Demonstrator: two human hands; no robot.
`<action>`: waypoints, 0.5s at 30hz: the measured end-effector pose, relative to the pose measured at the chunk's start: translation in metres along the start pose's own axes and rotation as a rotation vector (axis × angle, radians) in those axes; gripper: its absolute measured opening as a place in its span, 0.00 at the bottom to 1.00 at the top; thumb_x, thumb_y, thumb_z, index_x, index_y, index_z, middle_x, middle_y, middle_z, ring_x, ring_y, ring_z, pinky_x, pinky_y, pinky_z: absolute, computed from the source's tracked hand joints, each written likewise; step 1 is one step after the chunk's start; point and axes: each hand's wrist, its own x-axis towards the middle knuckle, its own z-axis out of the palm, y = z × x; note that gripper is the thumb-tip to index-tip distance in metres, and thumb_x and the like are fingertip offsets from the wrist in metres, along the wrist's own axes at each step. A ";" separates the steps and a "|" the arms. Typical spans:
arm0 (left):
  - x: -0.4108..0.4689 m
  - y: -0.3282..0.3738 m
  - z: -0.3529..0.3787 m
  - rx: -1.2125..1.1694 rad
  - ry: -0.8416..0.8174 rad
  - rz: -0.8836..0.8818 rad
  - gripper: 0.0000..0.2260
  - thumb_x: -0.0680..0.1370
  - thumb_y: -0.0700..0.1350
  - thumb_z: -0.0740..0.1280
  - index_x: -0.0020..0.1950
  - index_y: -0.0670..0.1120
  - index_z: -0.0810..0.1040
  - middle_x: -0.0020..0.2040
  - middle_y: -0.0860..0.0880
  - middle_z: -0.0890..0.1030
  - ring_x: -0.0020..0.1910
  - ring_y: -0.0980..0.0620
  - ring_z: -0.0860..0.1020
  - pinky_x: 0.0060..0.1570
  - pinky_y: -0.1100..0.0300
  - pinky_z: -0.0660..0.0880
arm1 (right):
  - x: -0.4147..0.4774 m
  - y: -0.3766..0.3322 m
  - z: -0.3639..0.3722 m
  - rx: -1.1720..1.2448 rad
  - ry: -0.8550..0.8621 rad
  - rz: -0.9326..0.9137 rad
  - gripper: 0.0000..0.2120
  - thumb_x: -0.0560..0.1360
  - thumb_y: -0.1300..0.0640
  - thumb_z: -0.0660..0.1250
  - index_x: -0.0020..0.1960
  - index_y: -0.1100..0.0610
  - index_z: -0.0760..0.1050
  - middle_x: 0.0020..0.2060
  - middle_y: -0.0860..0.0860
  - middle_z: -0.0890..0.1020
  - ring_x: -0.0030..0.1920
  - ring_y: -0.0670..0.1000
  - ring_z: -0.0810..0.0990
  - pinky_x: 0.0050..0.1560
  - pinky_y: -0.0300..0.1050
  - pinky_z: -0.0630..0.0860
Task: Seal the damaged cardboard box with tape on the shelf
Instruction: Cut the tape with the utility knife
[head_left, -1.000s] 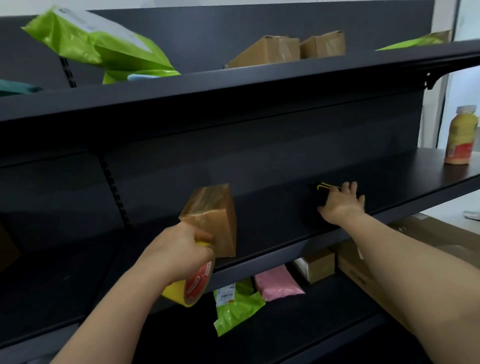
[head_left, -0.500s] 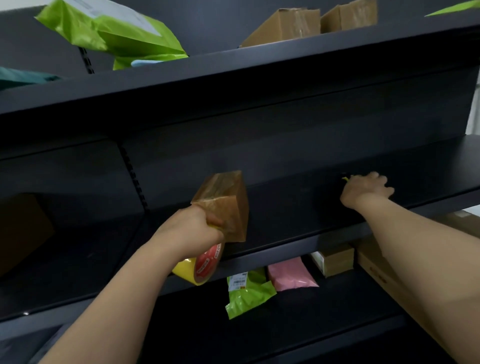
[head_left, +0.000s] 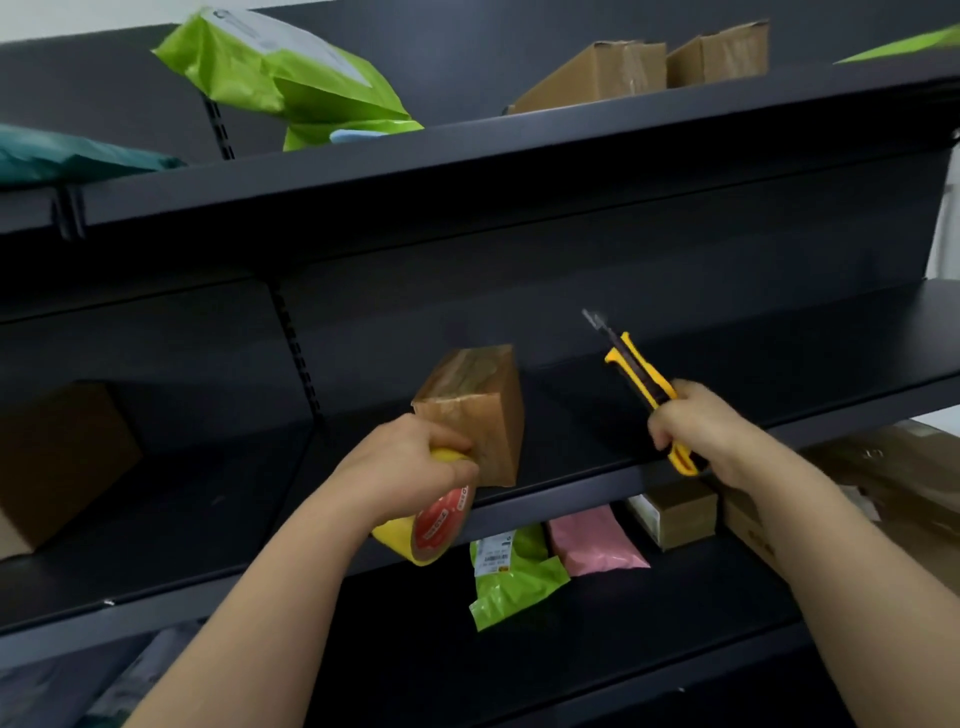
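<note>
Leftmost, teal plastic bag and bright green plastic mailer on the top black metal shelf, left hand clasping a yellow tape roll just beside the small brown cardboard box on the middle shelf, right hand clenched round a yellow-black utility knife.

The left hand hides much of the tape; the knife tip is blurred; the label below is unreadable.

Your left hand grips a yellow tape roll against the taped brown cardboard box on the black metal shelf; your right hand holds a yellow-and-black utility knife, blade up.
</note>
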 end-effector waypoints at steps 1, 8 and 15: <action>-0.001 -0.003 0.000 -0.023 0.001 0.006 0.17 0.73 0.59 0.69 0.62 0.63 0.79 0.64 0.57 0.77 0.59 0.53 0.76 0.58 0.54 0.76 | -0.016 -0.002 0.004 0.145 -0.049 -0.027 0.18 0.67 0.72 0.64 0.55 0.61 0.73 0.47 0.58 0.79 0.46 0.56 0.79 0.42 0.49 0.75; -0.007 -0.015 0.000 -0.092 0.047 0.026 0.23 0.72 0.58 0.71 0.65 0.56 0.71 0.58 0.54 0.73 0.54 0.51 0.75 0.55 0.49 0.78 | -0.082 -0.011 0.047 0.252 -0.250 -0.231 0.08 0.77 0.53 0.68 0.47 0.58 0.77 0.33 0.53 0.80 0.31 0.49 0.78 0.35 0.42 0.73; -0.010 -0.021 -0.001 -0.111 0.061 0.080 0.24 0.73 0.54 0.71 0.65 0.54 0.67 0.57 0.52 0.74 0.54 0.49 0.74 0.55 0.49 0.77 | -0.094 -0.012 0.073 -0.207 -0.028 -0.383 0.12 0.69 0.47 0.75 0.42 0.51 0.74 0.37 0.50 0.80 0.38 0.51 0.79 0.42 0.53 0.76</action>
